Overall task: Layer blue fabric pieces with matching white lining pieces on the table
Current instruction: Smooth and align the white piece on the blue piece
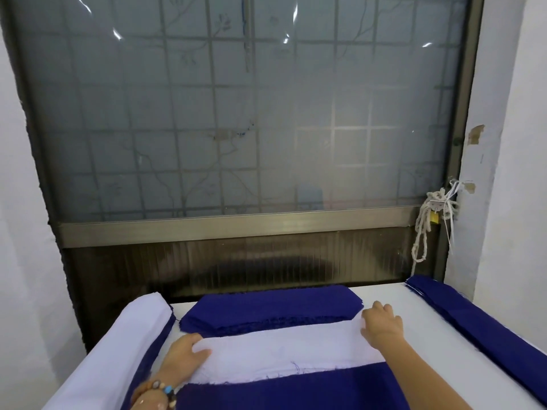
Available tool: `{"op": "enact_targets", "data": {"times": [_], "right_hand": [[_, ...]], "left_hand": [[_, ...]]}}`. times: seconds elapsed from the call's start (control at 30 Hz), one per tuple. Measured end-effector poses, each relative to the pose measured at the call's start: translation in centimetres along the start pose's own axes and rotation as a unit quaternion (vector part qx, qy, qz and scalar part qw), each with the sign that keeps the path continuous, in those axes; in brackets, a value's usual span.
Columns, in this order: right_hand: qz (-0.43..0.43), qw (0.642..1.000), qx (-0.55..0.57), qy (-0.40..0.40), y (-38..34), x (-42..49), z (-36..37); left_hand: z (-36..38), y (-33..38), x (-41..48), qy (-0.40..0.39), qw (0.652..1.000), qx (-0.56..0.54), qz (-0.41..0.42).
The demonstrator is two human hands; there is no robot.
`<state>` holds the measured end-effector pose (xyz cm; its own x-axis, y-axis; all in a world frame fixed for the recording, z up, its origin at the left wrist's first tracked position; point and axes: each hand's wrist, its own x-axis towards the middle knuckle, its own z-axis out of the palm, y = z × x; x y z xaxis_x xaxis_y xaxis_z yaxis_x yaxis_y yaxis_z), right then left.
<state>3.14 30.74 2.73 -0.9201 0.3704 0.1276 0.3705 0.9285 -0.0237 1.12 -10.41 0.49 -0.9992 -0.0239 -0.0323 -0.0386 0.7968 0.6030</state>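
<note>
a: a frosted window (236,113) with a grid behind it fills the back wall, and a white table (384,294) stands right under it.

b: where's the work?

a: a white lining piece (281,350) lies crosswise on a blue fabric piece (296,392) at the near middle. it covers the far part of it and the blue shows bare along the near side.

b: and the hands?

a: the left hand (186,353), with a bead bracelet (159,389) on the wrist, lies flat on the lining's left end, fingers fairly straight and gripping nothing. the right hand (381,324) is at the right end, fingers bent with the tips down on the far corner. i cannot tell whether it pinches the cloth or only presses.

b: what's around it?

a: a blue stack (272,309) just behind the lining, a long blue pile (479,324) along the right edge, and a white pile (118,344) over blue on the left. a rope (426,220) hangs knotted at the window frame's right side.
</note>
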Motion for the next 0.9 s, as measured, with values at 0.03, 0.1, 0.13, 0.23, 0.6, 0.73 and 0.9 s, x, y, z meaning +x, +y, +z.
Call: {"op": "enact_targets", "data": {"times": [0.03, 0.1, 0.13, 0.23, 0.6, 0.73, 0.9], "right_hand": [[0.016, 0.999, 0.034, -0.001, 0.5, 0.0, -0.3], [0.048, 0.992, 0.119, -0.016, 1.5, -0.1, -1.2], [0.059, 0.984, 0.164, -0.025, 2.0, -0.3, -1.7], [0.078, 0.959, 0.271, -0.043, 3.3, -0.7, -2.9], [0.079, 0.953, 0.281, -0.087, 4.8, -6.0, -3.5], [0.089, 0.959, 0.244, -0.113, 5.7, -7.5, -2.0], [0.106, 0.958, 0.246, -0.103, 5.5, -8.3, 0.6]], "left_hand": [[-0.1, 0.0, -0.5, 0.017, 0.999, -0.028, -0.005], [-0.4, 0.3, -1.4, 0.063, 0.995, -0.073, 0.0], [-0.7, 0.7, -1.8, 0.087, 0.992, -0.091, 0.001], [-1.3, 1.4, -3.0, 0.135, 0.98, -0.145, 0.018], [-1.8, 0.0, -7.2, 0.089, 0.982, -0.164, -0.015], [-0.5, -0.6, -8.3, 0.081, 0.984, -0.158, -0.029], [1.3, -1.8, -9.0, 0.087, 0.988, -0.125, -0.036]]}}
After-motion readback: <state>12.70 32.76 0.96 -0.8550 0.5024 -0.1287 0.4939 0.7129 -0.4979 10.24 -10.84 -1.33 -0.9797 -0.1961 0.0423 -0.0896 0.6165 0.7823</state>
